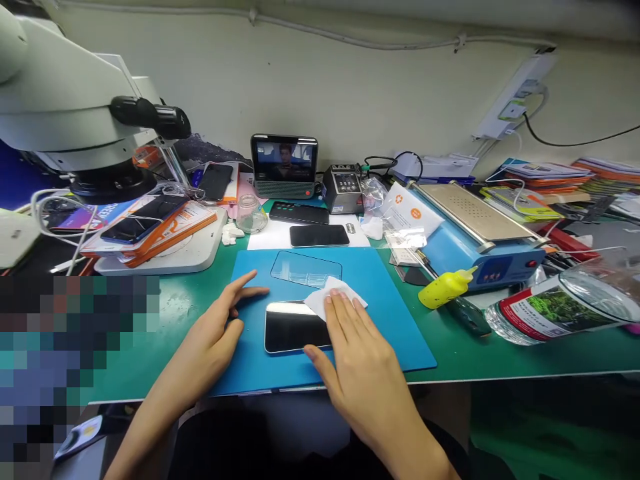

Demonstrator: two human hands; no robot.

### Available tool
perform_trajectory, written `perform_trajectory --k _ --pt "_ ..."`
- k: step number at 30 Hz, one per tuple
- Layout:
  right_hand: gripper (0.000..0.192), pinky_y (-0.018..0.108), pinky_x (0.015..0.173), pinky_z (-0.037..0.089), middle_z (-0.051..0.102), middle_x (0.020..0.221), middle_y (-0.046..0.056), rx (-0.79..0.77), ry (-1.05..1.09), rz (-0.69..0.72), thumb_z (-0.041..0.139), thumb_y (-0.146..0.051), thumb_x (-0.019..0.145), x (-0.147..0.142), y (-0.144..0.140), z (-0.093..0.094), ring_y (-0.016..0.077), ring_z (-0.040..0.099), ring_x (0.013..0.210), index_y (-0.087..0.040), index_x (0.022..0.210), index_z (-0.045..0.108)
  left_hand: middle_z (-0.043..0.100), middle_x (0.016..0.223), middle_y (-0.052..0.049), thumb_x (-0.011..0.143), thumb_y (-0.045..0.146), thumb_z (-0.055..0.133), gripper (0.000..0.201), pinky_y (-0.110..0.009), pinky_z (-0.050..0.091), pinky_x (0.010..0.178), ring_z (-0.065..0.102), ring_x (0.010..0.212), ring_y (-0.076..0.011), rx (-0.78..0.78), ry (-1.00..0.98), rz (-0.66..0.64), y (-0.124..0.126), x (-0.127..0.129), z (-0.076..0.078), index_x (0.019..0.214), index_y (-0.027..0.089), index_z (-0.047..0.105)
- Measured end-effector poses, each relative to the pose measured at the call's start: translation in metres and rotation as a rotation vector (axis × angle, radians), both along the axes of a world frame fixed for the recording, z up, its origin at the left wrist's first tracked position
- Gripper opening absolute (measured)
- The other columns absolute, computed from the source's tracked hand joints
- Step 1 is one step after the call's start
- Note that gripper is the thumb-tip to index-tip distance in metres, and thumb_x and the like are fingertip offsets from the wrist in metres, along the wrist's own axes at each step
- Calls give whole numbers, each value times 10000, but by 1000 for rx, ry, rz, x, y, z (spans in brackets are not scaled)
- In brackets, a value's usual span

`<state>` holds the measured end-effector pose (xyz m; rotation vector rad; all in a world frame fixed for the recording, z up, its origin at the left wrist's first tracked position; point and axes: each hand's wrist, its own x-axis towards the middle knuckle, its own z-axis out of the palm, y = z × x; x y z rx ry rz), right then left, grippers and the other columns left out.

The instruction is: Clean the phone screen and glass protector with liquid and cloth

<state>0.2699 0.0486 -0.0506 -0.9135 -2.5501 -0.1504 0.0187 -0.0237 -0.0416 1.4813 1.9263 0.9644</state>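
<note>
On the blue mat (pixel 395 340) lies a smartphone (pixel 290 331) with a dark, glossy screen facing up. My right hand (pixel 363 357) rests over its right end, fingers flat on a folded white wipe (pixel 319 301) at the phone's upper right edge. The hand covers that end of the phone. Left of the phone, my left hand (pixel 217 330) holds nothing, its fingers apart near the mat. Just beyond the phone lies a clear screen glass (pixel 300 268) with a dark border; the wipe overlaps its near right corner.
A microscope (pixel 65 107) rises at the left beside stacked boxes (pixel 165 230). Behind the mat are two dark phones (pixel 320 235), a glass jar (pixel 251 213) and a lit display (pixel 285 160). Rightward stand a yellow bottle (pixel 445 288), a blue heating machine (pixel 480 233) and a large clear container (pixel 560 307).
</note>
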Motion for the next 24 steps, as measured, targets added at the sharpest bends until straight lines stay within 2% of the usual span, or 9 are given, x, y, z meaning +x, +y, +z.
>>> perform_trajectory --k 4,7,9,12,14,17,20,24 --pt "781 536 1253 480 493 1632 265 -93 25 93 495 -596 1083 -42 -14 0 397 508 1520 19 1564 519 663 1522 -43 985 164 372 695 -469 493 1053 663 1156 -240 10 -27 -15 1 1 1 1657 334 316" --pt "816 490 1296 427 484 1651 242 -93 46 180 541 -614 1059 -54 -32 -1 377 476 1546 8 1585 495 661 1519 -42 992 180 383 682 -445 505 1017 671 1083 -225 15 -35 -20 0 0 -1 1654 332 318" --pt "820 456 1306 411 504 1645 220 -46 61 228 544 -626 1053 -46 -40 -3 356 478 1549 1 1580 505 662 1516 -35 995 192 390 682 -436 501 999 668 1057 -224 12 -42 -22 -1 -1 -4 1654 346 312" --pt "809 441 1296 421 510 1640 209 32 20 270 542 -617 1056 -15 -43 -3 345 482 1547 14 1561 523 652 1529 -15 990 201 397 697 -449 469 1025 644 1159 -254 2 -54 -22 -1 -3 -8 1658 374 299" --pt "764 451 1285 437 487 1654 205 43 -40 219 554 -565 1066 9 -37 -1 344 473 1554 11 1566 516 645 1539 6 990 202 395 705 -464 439 1060 617 1212 -267 -2 -51 -14 -1 -3 -9 1660 401 295" --pt "685 477 1265 467 492 1652 199 59 -71 129 518 -486 1098 35 -24 2 330 482 1550 -8 1588 489 644 1540 26 990 199 395 716 -469 416 1081 604 1167 -258 -16 -40 4 -1 -2 -6 1661 426 292" --pt "676 502 1255 483 498 1652 193 64 -33 67 512 -453 1103 35 -13 0 330 477 1554 -32 1628 438 654 1526 40 982 180 398 728 -451 420 1071 602 1125 -240 -16 -55 19 0 -1 -3 1657 435 299" --pt "710 519 1230 515 507 1635 223 37 32 85 537 -504 1086 3 -20 -4 362 509 1527 -8 1592 487 684 1489 43 984 151 390 703 -430 427 1060 612 1157 -229 30 -120 27 1 0 -1 1633 414 345"
